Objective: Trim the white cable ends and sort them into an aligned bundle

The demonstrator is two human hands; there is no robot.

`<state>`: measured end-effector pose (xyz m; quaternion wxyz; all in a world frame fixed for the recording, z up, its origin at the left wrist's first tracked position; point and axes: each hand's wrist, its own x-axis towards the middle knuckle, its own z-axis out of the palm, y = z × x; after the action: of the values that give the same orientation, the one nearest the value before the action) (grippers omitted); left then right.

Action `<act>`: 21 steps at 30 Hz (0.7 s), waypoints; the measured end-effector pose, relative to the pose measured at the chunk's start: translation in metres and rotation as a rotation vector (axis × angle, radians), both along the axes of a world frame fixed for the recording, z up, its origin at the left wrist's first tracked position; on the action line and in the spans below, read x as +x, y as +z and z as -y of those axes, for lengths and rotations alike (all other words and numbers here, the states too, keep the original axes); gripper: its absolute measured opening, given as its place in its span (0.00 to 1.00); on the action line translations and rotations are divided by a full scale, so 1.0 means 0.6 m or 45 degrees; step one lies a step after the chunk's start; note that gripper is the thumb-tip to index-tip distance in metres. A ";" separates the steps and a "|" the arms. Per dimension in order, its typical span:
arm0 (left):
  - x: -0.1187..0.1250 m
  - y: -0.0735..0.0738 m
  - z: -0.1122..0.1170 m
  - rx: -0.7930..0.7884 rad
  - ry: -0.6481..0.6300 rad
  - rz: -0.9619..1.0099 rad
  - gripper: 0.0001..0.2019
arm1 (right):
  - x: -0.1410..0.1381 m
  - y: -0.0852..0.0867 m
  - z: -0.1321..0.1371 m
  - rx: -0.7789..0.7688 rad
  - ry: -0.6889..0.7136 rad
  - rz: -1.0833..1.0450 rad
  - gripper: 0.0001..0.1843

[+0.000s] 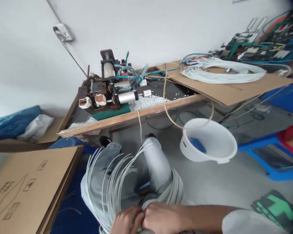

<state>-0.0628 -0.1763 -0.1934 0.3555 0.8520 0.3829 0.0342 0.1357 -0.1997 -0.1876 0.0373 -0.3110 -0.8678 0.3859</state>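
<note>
A thick bundle of thin white cables [114, 190] lies in a loose loop over my lap, its free ends fanning out toward the table. My left hand [127, 221] is at the bottom edge with curled fingers, closed on the cables. Pressed against it is my right hand [158, 217], bent over and closed; its fingertips are hidden, and so is whatever they grip. Past my right wrist, the other side of the loop curves over my right thigh. One pale strand hangs from the table edge down toward the cable ends.
Ahead, a wood-edged table [134, 114] bears a pneumatic machine [122, 84] and small white scraps. A cable coil [224, 73] lies on cardboard to its right. A white tub [207, 143] and blue stool [266, 152] stand right; stacked cardboard [31, 188] is left. Part of another person shows at far right.
</note>
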 end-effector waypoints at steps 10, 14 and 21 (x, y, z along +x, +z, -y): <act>0.064 0.063 -0.001 -0.178 -0.276 -0.339 0.29 | 0.073 0.022 0.023 -0.058 -0.403 -0.048 0.14; 0.080 0.041 -0.026 -0.188 -0.305 -0.431 0.32 | 0.077 -0.002 0.034 -0.158 -0.616 -0.149 0.14; 0.125 0.000 -0.051 -0.185 -0.387 -0.443 0.32 | 0.134 -0.038 0.071 -0.174 -1.266 -0.219 0.20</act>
<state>0.0124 -0.1456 -0.1935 0.3457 0.8651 0.3072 -0.1946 0.2158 -0.2424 -0.2102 0.2672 -0.6552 -0.5814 0.4017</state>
